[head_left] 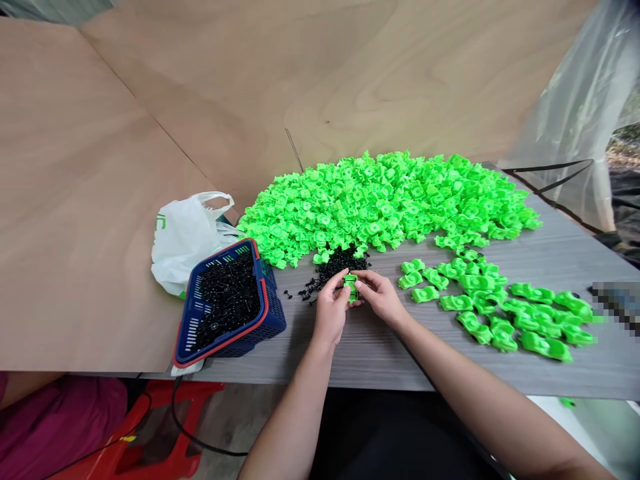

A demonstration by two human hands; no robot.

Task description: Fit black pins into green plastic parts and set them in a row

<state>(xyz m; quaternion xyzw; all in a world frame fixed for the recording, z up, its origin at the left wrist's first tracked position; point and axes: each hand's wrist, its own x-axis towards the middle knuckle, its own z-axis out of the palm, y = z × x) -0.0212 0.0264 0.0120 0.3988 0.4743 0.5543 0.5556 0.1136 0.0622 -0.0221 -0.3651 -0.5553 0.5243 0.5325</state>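
Note:
Between my two hands, over the front middle of the table, is a small green plastic toy car body (351, 285), its hollow underside turned up. My left hand (332, 308) grips its left side with thumb and fingers. On the other side, my right hand (379, 293) pinches the same piece. Just beyond my fingers lies a heap of small black wheel axles (340, 265), with a few loose ones to the left. A large pile of green car bodies (380, 200) spreads behind. Several green cars (480, 287) lie in loose rows to my right.
A blue basket (273, 313) with a red rim, full of black axles, stands at the left table edge. Behind it sits a white plastic bag (183, 243). Wooden panels (310, 80) enclose the back and left. A red stool (185, 427) and a person's magenta clothing (65, 427) are at lower left.

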